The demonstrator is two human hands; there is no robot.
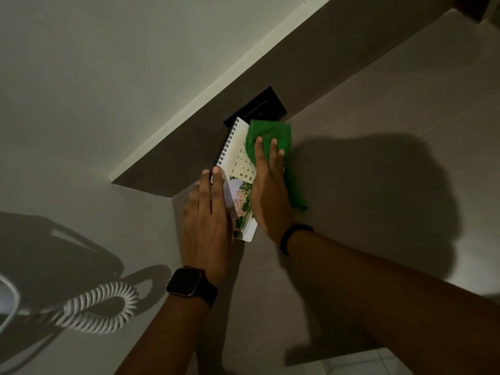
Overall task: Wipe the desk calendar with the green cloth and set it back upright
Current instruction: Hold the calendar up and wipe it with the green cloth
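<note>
Your desk calendar (pixel 238 155) sits at the worktop's (pixel 378 136) left edge, hard against the back wall panel and a black wall plate (pixel 257 108), with bare worktop stretching to your right. Your left hand (pixel 207 220) lies flat, fingers together, along the calendar's spiral-bound side, steadying it. Your right hand (pixel 266 182), fingers extended, presses the green cloth (pixel 273 139) onto the calendar face (date grid partly covered). A coiled white cord (pixel 102 307) hangs lower left.
</note>
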